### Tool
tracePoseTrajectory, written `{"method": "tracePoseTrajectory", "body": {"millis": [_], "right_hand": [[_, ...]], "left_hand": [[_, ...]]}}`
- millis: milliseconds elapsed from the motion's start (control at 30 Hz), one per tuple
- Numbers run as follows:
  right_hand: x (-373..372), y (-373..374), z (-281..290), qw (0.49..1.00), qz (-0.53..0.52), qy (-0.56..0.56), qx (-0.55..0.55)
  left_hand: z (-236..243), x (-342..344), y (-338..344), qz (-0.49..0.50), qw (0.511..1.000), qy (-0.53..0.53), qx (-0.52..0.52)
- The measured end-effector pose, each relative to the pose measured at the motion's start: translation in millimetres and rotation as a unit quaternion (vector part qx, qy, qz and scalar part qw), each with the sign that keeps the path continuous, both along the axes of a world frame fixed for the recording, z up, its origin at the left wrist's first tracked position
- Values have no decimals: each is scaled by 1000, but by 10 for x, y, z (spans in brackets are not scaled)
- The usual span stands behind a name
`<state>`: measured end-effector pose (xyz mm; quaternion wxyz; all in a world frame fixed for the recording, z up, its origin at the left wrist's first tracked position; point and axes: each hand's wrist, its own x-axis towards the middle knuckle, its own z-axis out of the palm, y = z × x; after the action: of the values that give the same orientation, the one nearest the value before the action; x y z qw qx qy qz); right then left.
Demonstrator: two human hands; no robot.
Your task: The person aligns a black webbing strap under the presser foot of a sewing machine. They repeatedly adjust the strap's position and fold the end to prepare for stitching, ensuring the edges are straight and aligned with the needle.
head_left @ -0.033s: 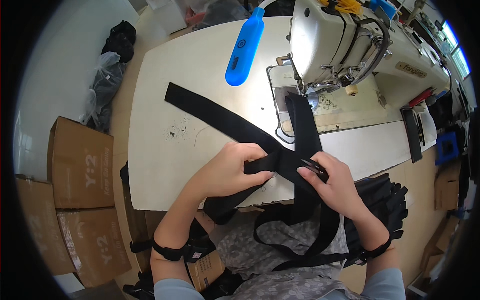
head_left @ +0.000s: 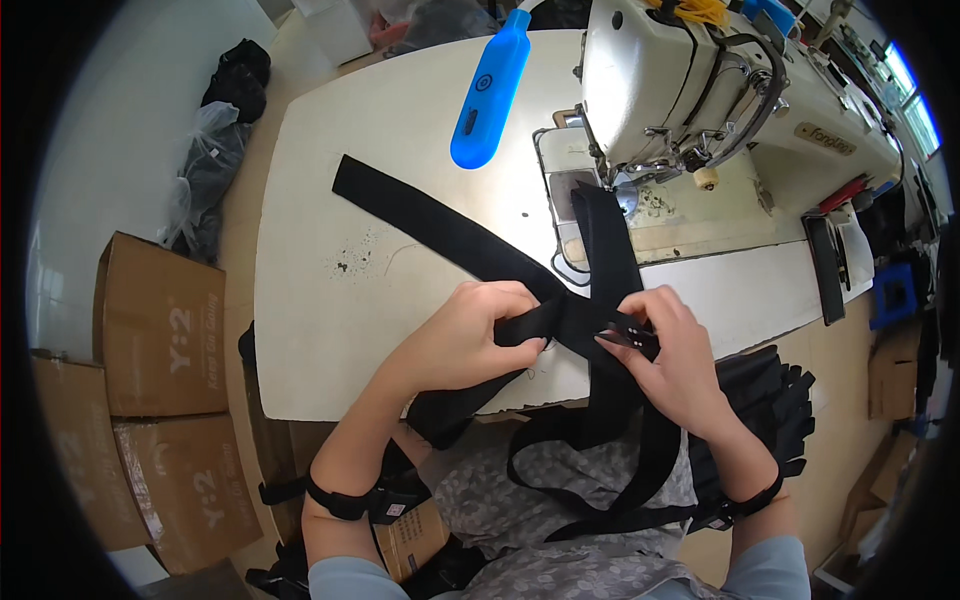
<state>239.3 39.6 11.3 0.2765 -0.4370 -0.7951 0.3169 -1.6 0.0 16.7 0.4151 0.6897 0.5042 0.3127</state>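
Observation:
A wide black webbing strap [head_left: 430, 222] lies slantwise over the white sewing table and crosses a second length of black strap [head_left: 608, 240] that runs to the sewing machine's needle area. My left hand [head_left: 462, 337] pinches a fold of the strap near the crossing, thumb below and fingers above. Just right of it, my right hand [head_left: 678, 370] is closed around small black thread snips [head_left: 640, 342], their tips toward the crossing. Whether its fingertips also touch the strap is hard to see. More strap [head_left: 650, 485] hangs in loops over my lap.
The white sewing machine [head_left: 640, 85] stands at the back right, with a blue handheld-shaped lamp [head_left: 490, 95] hanging left of its head. Thread scraps [head_left: 345, 265] dot the table's left. Cardboard boxes [head_left: 165, 330] are stacked left; black strips [head_left: 765, 410] hang at the right.
My right fingers have lifted and shifted slightly, and the snips have turned a little in them. The strap's far left end has moved slightly up and right. My left hand keeps its pinch.

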Motion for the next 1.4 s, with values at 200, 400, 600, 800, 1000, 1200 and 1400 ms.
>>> {"method": "tracePoseTrajectory", "body": {"millis": [200, 400, 600, 800, 1000, 1200, 1400], "right_hand": [[0, -11, 278, 933, 45, -186, 304], [-125, 37, 165, 899, 132, -223, 354], [-187, 99, 121, 867, 169, -257, 393], [-190, 142, 58, 879, 179, -233, 375], [-199, 134, 56, 876, 173, -241, 381], [-225, 105, 81, 873, 175, -236, 390], [-234, 90, 59, 880, 166, -216, 389]], "left_hand": [[-138, -64, 74, 28, 996, -18, -78], [-226, -43, 123, 42, 992, -103, -66], [-234, -75, 106, 26, 995, -75, -57], [-201, -47, 68, 43, 995, -59, -66], [-190, -43, 76, 41, 995, -57, -65], [-215, -49, 74, 42, 994, -71, -72], [-223, -42, 80, 36, 996, -66, -54]]}}
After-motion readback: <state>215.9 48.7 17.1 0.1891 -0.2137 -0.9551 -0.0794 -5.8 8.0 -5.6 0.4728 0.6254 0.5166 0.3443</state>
